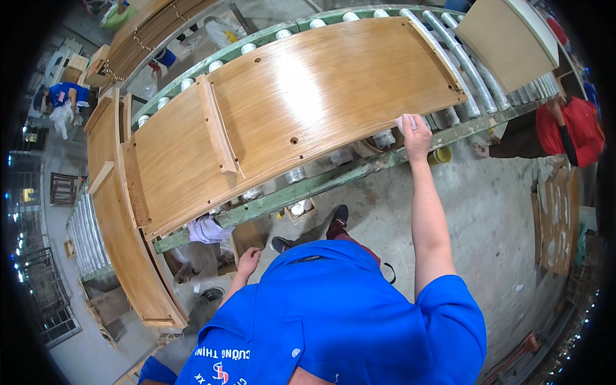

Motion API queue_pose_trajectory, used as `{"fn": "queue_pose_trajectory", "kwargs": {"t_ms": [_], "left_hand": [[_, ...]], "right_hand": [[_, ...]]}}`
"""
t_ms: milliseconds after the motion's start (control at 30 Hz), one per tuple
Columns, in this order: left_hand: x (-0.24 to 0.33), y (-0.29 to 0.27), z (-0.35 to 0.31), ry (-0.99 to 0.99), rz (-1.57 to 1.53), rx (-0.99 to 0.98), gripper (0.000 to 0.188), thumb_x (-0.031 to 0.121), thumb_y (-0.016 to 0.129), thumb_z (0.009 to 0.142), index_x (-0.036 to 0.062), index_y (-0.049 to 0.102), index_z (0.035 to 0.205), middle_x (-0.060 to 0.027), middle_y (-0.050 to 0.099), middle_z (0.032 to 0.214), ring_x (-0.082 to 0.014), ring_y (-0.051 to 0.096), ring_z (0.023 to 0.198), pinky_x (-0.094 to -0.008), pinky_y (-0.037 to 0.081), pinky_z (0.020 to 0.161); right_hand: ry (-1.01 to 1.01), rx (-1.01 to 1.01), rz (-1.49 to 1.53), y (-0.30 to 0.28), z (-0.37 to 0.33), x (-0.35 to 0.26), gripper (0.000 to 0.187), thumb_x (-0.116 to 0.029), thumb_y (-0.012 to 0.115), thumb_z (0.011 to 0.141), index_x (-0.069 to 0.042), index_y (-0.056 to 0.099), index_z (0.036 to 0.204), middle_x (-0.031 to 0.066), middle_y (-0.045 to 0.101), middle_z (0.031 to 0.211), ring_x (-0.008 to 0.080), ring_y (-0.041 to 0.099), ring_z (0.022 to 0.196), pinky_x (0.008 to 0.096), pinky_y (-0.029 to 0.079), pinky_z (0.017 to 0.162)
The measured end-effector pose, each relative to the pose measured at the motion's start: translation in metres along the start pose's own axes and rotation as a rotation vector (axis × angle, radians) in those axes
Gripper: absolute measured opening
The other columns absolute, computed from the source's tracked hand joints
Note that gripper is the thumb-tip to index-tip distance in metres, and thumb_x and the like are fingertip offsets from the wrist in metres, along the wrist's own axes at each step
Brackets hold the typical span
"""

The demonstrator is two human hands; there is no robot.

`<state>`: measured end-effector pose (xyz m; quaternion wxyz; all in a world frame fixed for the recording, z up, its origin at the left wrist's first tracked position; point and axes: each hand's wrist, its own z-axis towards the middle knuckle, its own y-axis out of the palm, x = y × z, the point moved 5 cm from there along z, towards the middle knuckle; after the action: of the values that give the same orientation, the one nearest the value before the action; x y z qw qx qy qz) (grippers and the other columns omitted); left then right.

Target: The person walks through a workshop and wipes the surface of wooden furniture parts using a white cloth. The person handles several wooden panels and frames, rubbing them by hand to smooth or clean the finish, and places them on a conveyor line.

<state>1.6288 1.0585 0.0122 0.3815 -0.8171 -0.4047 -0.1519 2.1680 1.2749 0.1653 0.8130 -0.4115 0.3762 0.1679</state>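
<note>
A long varnished wooden panel [346, 83] lies across the roller conveyor in front of me, with wooden cleats [217, 128] across it and small dark holes in its face. At the panel's near edge, toward its right end, my right hand [417, 138] is closed on a pale wad of cloth [404, 122] that touches the edge. My right arm is stretched out straight. My left hand [249, 261] hangs low beside my body, apart from the panel. Its fingers are loosely curled in, and nothing shows in them.
Green rails [308, 186] carry the metal rollers [459, 58]. A second wooden panel [122, 237] stands at the left. A pale board box [507, 45] sits on the rollers at far right, near a person in red [571, 131]. Another person in blue [67, 95] is far left. A lilac cloth [208, 229] hangs below the rail.
</note>
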Motion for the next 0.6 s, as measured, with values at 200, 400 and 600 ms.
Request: {"fn": "queue_pose_trajectory", "kwargs": {"t_ms": [200,400,600], "left_hand": [[0.016,0.013,0.000,-0.044,0.048,0.002,0.027,0.024,0.055,0.084,0.0029,0.061,0.100,-0.0105,0.065,0.081,-0.0171,0.062,0.070,-0.0302,0.048,0.067],[0.031,0.018,0.004,-0.084,0.035,-0.028,0.026,0.023,0.055,0.084,0.0033,0.061,0.100,-0.0100,0.064,0.080,-0.0157,0.061,0.067,-0.0298,0.048,0.064],[0.051,0.021,0.000,-0.117,0.016,0.003,0.026,0.023,0.055,0.085,0.0033,0.061,0.100,-0.0093,0.064,0.078,-0.0147,0.059,0.064,-0.0294,0.048,0.062]], "right_hand": [[-0.030,-0.020,0.020,-0.004,0.010,0.013,0.023,-0.028,0.057,0.085,-0.005,0.062,0.086,0.0161,0.063,0.079,0.0325,0.062,0.073,0.0361,0.047,0.063],[-0.034,-0.003,0.044,-0.011,0.022,0.029,0.023,-0.028,0.057,0.085,-0.005,0.062,0.086,0.0163,0.063,0.079,0.0328,0.062,0.073,0.0363,0.048,0.063],[0.023,0.065,0.025,-0.031,0.049,0.064,0.023,-0.028,0.058,0.085,-0.005,0.062,0.087,0.0169,0.063,0.077,0.0328,0.062,0.073,0.0365,0.047,0.063]]}}
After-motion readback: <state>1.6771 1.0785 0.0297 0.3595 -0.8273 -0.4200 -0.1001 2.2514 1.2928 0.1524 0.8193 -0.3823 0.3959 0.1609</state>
